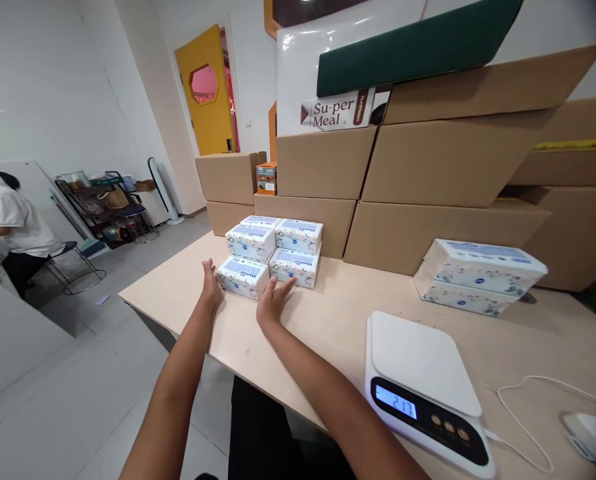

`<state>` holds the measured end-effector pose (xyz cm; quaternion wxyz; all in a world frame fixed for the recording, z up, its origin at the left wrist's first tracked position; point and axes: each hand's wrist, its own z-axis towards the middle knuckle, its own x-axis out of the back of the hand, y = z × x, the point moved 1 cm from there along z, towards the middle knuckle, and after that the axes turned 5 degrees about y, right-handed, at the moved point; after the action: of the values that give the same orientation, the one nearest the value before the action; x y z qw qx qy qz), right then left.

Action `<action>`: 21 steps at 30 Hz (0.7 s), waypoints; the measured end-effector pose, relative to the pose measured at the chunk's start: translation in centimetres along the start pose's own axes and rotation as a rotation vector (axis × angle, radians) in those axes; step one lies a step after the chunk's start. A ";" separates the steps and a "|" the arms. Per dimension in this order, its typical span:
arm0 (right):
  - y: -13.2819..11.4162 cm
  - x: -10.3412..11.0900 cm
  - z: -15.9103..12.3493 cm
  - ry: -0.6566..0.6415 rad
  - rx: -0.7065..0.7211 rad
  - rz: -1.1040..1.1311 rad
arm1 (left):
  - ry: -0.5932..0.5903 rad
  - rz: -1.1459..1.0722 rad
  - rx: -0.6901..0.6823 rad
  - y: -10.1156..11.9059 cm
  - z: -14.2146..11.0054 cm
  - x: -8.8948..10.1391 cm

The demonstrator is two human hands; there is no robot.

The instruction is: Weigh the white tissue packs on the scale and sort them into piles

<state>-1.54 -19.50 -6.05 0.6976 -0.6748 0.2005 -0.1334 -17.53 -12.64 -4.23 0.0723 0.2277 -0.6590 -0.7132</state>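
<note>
A group of white tissue packs with blue print stands stacked two high at the left of a light wooden table. My left hand lies open against the left end of the nearest bottom pack. Open too, my right hand rests on the table with its fingers touching that pack's right front corner, next to the neighbouring pack. Neither hand holds anything.
A white digital scale reading 217 sits at the front right, with a white cable beside it. Two more tissue packs lie stacked at the right. Cardboard boxes line the back. A person in a white shirt sits far left.
</note>
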 end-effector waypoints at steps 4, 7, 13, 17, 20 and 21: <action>-0.7 -0.8 -0.7 -0.185 0.027 0.045 | -0.265 0.022 0.092 2.2 -2.9 1.4; -2.6 -0.4 -1.6 -0.277 0.068 0.088 | -0.478 0.018 0.075 4.5 -6.4 3.1; -11.9 7.8 -3.2 -0.331 0.413 0.142 | -0.450 -0.063 -0.290 9.1 -14.5 -0.7; -14.8 18.3 -4.5 -0.197 0.504 0.155 | -0.761 -0.103 -0.265 8.2 -19.0 -7.5; -12.0 26.1 -5.2 0.106 0.413 0.168 | -1.091 -0.087 -0.103 4.3 -21.8 -12.7; -10.4 28.4 -5.3 0.170 0.372 0.147 | -1.184 -0.071 -0.052 2.8 -22.7 -14.2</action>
<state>22.01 -37.71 1.46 0.7985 -0.5044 0.2792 -0.1732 3.99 -27.84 1.16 -0.3260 -0.1886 -0.5614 -0.7369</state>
